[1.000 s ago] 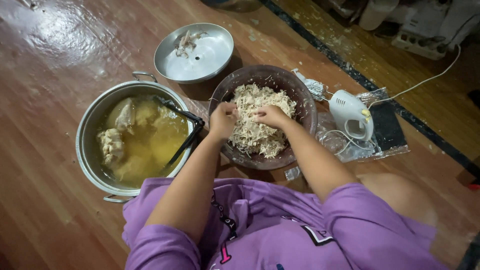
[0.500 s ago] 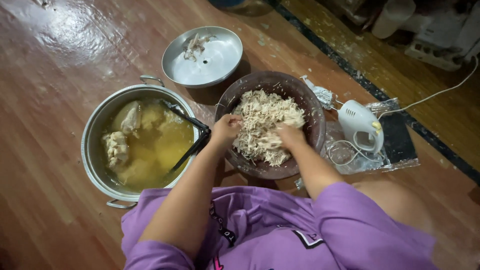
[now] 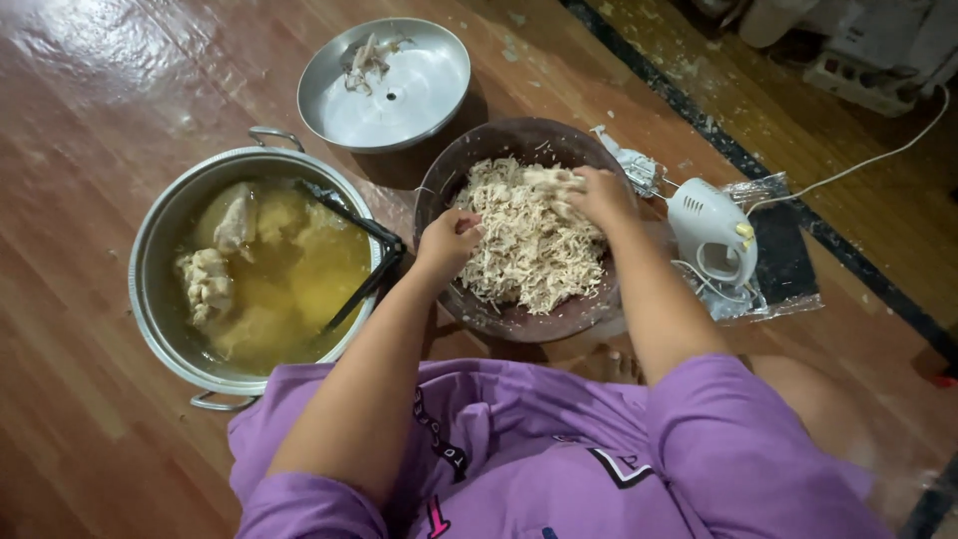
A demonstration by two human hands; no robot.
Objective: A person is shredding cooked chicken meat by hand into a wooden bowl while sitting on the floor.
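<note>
Sitting on a reddish wooden floor (image 3: 80, 120), the person in a purple shirt (image 3: 519, 449) works over a dark brown bowl (image 3: 469, 170) heaped with pale shredded chicken (image 3: 524, 245). The left hand (image 3: 449, 240) rests at the near-left edge of the heap, its fingers curled in around a small bit of the shreds, though how firmly it pinches cannot be told. The right hand (image 3: 599, 195) lies at the far-right side of the heap, its fingers closed on a clump of the meat near the bowl's rim. The two hands are apart, with the mound between them. Just left of the bowl stands a large metal pot (image 3: 150, 250) holding yellow broth and whole pieces of cooked chicken (image 3: 205, 284), and black tongs (image 3: 364, 250) lean across its right rim. Beyond the pot and bowl lies an upturned metal lid (image 3: 419, 90) with a few scraps on it. Right of the bowl a white hand mixer (image 3: 709, 235) rests on clear plastic beside a dark flat object (image 3: 783, 255), its cord (image 3: 858, 165) trailing off toward the wall.
</note>
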